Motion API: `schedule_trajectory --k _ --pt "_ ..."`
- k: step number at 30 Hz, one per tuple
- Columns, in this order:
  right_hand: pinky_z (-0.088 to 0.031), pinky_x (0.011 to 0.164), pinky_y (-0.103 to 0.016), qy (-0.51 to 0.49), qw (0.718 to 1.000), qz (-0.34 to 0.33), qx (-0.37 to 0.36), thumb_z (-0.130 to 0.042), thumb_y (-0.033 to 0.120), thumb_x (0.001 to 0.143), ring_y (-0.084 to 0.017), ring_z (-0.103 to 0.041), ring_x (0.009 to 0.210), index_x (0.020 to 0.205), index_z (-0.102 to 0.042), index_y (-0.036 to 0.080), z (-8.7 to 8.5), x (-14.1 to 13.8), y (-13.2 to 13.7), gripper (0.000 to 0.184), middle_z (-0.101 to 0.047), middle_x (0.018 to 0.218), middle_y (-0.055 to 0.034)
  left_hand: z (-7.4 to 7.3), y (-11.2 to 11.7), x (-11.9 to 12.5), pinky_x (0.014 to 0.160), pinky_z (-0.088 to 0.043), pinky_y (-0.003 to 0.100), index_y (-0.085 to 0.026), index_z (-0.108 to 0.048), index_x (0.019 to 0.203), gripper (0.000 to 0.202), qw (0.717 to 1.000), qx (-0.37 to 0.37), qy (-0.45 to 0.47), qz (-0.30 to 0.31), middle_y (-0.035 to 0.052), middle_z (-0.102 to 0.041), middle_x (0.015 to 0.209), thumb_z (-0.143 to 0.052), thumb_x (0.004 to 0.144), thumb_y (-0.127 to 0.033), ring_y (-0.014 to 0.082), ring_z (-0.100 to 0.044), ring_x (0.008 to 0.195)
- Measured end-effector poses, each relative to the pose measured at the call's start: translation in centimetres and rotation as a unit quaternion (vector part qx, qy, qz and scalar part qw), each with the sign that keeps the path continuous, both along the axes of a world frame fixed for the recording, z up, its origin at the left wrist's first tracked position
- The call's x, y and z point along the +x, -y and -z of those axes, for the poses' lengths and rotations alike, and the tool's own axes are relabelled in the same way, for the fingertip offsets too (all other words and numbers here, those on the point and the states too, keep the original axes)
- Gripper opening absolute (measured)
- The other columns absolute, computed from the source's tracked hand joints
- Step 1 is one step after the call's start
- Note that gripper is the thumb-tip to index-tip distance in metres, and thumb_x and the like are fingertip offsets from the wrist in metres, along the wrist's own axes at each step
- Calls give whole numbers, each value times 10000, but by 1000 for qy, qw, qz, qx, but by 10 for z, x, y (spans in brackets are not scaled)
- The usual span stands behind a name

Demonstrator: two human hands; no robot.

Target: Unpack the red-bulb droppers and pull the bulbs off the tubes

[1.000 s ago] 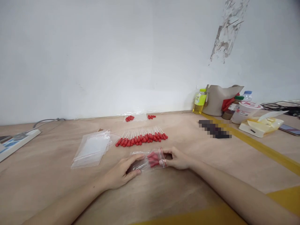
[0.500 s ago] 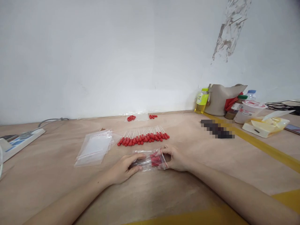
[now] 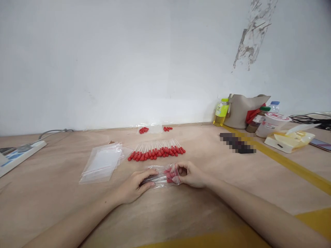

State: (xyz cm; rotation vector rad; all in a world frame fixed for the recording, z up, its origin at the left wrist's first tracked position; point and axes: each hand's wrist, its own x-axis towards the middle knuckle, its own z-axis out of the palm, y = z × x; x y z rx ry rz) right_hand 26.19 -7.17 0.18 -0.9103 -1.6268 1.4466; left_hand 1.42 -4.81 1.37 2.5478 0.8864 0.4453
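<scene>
A small clear zip bag (image 3: 162,176) holding red-bulbed droppers lies on the wooden table (image 3: 64,206) in front of me. My left hand (image 3: 133,186) rests on the bag's left end, fingers curled over it and pressing it down. My right hand (image 3: 190,174) pinches the bag's right end at its red-striped seal. Behind the bag lies a row of several loose droppers (image 3: 157,150) with red bulbs. A stack of empty clear zip bags (image 3: 102,163) lies to the left of that row.
Two filled bags of red parts (image 3: 147,130) lie by the wall. A power strip (image 3: 18,155) sits at far left. At the right stand a yellow bottle (image 3: 220,112), a beige bag (image 3: 244,108), a white cup (image 3: 271,124) and a tissue pack (image 3: 291,139). Yellow tape (image 3: 297,165) crosses the table.
My right hand has slid a little left along the bag's seal end. The left hand stays pressed on the bag. The view has shifted slightly.
</scene>
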Motion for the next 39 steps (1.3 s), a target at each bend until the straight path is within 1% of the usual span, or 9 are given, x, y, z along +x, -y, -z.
schedule_trajectory --k 3,7,14,20,24,27,31,35,39 --pt "-481 627 -261 35 999 29 -17 -799 334 456 -125 -593 644 784 -589 140 -4 -2 0 436 -638 687 -3 1 0 -1 938 -393 345 -269 -481 1191 339 1000 5 1 -6 15 -552 1201 -435 866 -355 187 -509 1090" --pt "-420 521 -206 54 997 54 -22 -797 348 447 -77 -509 529 683 -580 138 -7 1 -2 383 -585 585 31 1 0 -1 920 -405 342 -258 -482 1184 333 1000 8 4 -4 20 -564 1184 -433 867 -349 188 -525 1066" --pt "-361 500 -191 102 994 21 31 -750 431 516 -60 -445 519 739 -594 146 -5 9 -4 394 -551 593 43 1 0 0 928 -404 348 -255 -486 1182 332 1000 5 10 3 24 -564 1186 -429 869 -350 187 -519 1074" --pt "-384 563 -217 70 997 20 7 -704 499 561 -71 -482 553 726 -568 136 -7 13 -6 421 -561 617 33 1 -2 -1 944 -393 373 -250 -488 1183 338 1000 6 8 5 35 -559 1193 -425 869 -358 196 -512 1086" --pt "-387 535 -214 88 995 41 18 -677 497 601 -72 -494 534 759 -565 143 -12 18 -4 404 -554 589 37 0 -1 -1 955 -383 368 -253 -478 1192 339 1000 1 -4 2 30 -544 1213 -418 874 -354 190 -498 1106" --pt "-397 529 -215 85 995 50 22 -675 469 623 -77 -517 534 793 -565 147 -18 33 -4 379 -575 605 30 -1 0 -1 942 -394 366 -258 -479 1188 336 1000 0 -3 -2 27 -550 1204 -417 873 -358 190 -505 1096" --pt "-432 597 -237 88 994 59 22 -683 421 636 -90 -552 621 825 -591 145 -33 77 -8 347 -657 785 -40 0 -1 -2 930 -409 360 -261 -487 1189 343 1000 2 4 -2 26 -562 1191 -426 868 -364 193 -517 1085" --pt "-447 582 -257 58 982 182 12 -702 427 605 -92 -545 574 807 -595 152 -44 125 -14 357 -669 812 -72 2 -3 -2 950 -401 364 -263 -504 1190 349 1000 7 11 6 20 -571 1189 -437 862 -360 193 -518 1094" --pt "-461 628 -283 16 955 289 66 -713 419 591 -113 -571 617 786 -582 166 -39 134 -24 345 -663 829 -72 2 -4 -1 978 -378 377 -262 -504 1201 355 1000 12 15 21 19 -564 1202 -433 866 -353 193 -499 1123"
